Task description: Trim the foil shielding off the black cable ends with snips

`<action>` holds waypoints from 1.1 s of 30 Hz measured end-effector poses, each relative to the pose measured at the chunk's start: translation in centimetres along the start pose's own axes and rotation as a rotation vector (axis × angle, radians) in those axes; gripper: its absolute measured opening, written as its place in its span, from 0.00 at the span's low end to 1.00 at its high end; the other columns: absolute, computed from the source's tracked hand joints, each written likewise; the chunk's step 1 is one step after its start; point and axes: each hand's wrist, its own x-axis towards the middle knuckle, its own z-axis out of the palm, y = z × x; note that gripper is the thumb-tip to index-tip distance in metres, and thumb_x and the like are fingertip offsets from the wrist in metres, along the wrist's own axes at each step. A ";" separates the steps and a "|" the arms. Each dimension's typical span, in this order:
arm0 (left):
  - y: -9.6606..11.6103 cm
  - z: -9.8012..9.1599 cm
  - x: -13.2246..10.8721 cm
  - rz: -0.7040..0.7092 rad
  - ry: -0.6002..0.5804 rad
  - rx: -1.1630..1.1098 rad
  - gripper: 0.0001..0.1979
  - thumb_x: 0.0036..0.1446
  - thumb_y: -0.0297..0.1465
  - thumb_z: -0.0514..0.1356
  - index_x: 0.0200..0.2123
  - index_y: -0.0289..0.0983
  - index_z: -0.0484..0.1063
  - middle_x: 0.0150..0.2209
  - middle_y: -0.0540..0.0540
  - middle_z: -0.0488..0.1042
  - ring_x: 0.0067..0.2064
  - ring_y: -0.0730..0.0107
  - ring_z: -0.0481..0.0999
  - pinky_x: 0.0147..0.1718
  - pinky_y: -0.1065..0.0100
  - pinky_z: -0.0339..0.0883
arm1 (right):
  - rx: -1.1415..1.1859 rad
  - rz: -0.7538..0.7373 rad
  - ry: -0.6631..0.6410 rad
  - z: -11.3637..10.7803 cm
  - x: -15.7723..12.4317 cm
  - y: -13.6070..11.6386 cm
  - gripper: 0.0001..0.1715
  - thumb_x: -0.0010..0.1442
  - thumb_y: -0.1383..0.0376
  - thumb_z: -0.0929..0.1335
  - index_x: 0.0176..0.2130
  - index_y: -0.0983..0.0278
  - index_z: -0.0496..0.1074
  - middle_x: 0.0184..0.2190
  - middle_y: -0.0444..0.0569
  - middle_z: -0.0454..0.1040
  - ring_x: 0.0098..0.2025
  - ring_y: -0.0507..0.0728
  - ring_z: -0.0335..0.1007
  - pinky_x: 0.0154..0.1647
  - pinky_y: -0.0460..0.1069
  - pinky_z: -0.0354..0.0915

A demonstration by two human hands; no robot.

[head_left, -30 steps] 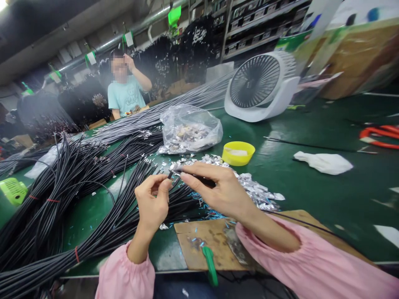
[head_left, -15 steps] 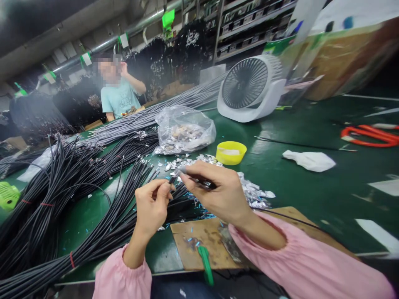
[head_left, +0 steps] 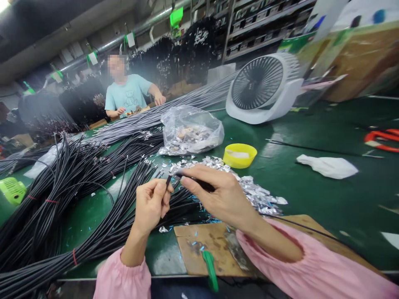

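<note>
Pinched between the thumb and fingers of my left hand is a black cable, its stripped, pale end pointing up. My right hand is closed just to the right, fingertips close to that cable end. A dark object shows in the right palm, mostly hidden by the fingers, so its kind is unclear. Beneath and behind both hands lies a pile of silver foil scraps with small blue bits. Bundled black cables run along the left, some tied with red bands.
A bag of scraps, a yellow ring-shaped container and a white fan stand beyond my hands. A brown board with a green-handled tool lies at the front edge. Across the table sits a person in light blue.
My right fingertips have shifted slightly off the cable end, which now shows more. The view has swung a little left. The person opposite has lowered a raised hand to the table.
</note>
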 end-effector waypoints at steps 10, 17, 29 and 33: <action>0.1 0.1 0.0 0.036 0.000 0.032 0.19 0.54 0.44 0.58 0.23 0.34 0.67 0.15 0.57 0.56 0.12 0.85 0.53 0.11 0.79 0.43 | 0.041 0.042 0.035 -0.2 0.1 -0.1 0.12 0.57 0.61 0.65 0.32 0.64 0.76 0.27 0.50 0.76 0.29 0.54 0.72 0.29 0.48 0.67; 0.7 0.7 -0.4 -0.039 -0.022 0.064 0.20 0.52 0.45 0.59 0.21 0.34 0.65 0.14 0.56 0.55 0.13 0.85 0.51 0.11 0.78 0.43 | 0.128 0.069 0.085 -0.3 0.3 -0.6 0.08 0.53 0.65 0.67 0.24 0.64 0.71 0.19 0.44 0.69 0.21 0.50 0.63 0.19 0.44 0.59; -0.7 0.4 0.0 0.274 0.236 0.303 0.07 0.50 0.34 0.62 0.27 0.36 0.75 0.24 0.50 0.71 0.24 0.75 0.68 0.21 0.75 0.59 | 0.244 0.293 -0.028 0.1 0.2 -0.5 0.29 0.56 0.50 0.62 0.13 0.63 0.58 0.10 0.41 0.56 0.14 0.47 0.50 0.14 0.45 0.48; -1.3 0.6 -0.3 0.375 0.233 0.382 0.05 0.51 0.32 0.62 0.27 0.36 0.75 0.25 0.49 0.72 0.27 0.74 0.70 0.23 0.74 0.60 | 0.380 0.373 -0.233 0.4 0.1 -0.4 0.35 0.54 0.39 0.58 0.14 0.63 0.58 0.11 0.41 0.55 0.14 0.47 0.49 0.14 0.45 0.48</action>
